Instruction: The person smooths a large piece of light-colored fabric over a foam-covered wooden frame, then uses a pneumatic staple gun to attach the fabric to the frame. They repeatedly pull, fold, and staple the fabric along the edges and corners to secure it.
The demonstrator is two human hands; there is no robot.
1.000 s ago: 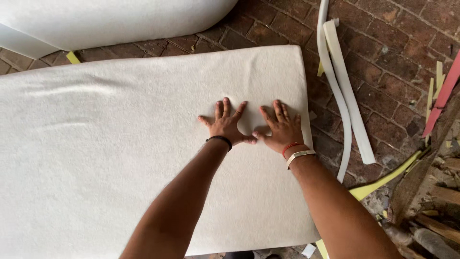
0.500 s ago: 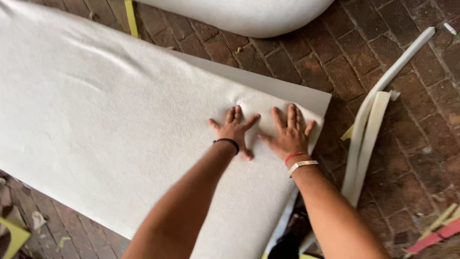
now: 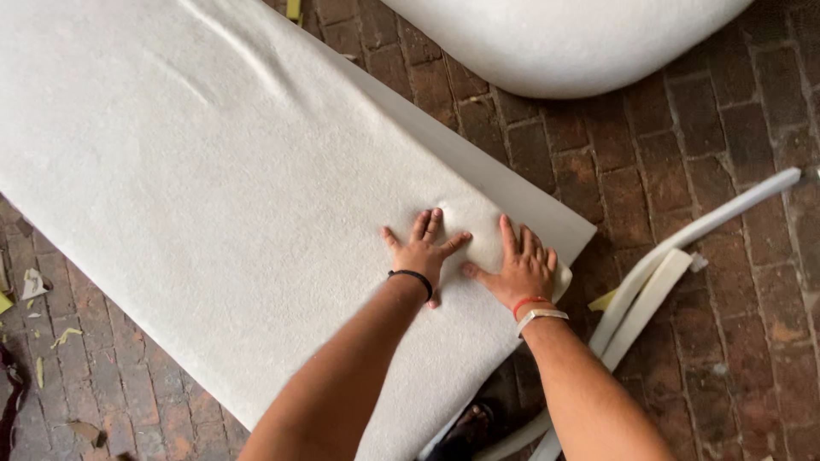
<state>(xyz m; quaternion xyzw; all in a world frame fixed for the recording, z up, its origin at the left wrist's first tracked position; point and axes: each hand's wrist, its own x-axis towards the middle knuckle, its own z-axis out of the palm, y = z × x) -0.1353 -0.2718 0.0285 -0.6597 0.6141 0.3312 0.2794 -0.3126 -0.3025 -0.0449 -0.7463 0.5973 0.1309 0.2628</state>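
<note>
A large white foam slab covered with fuzzy white batting (image 3: 213, 188) lies flat on a brick floor and fills most of the view. My left hand (image 3: 421, 250) presses palm down on its top, fingers spread, a black band on the wrist. My right hand (image 3: 518, 269) presses flat beside it, close to the slab's near corner, with a red and a white band on the wrist. Neither hand holds anything. The thumbs nearly meet.
A second rounded white foam piece (image 3: 564, 38) lies at the top right. Long white foam strips (image 3: 658, 282) lie on the brick floor (image 3: 709, 171) to the right. Small yellow scraps (image 3: 34, 290) litter the floor at the left. A sandalled foot (image 3: 470, 427) shows below the slab.
The view has swung round, so the slab now runs diagonally and the strips sit lower right. Both hands stay flat on the batting near the corner, pressing side by side.
</note>
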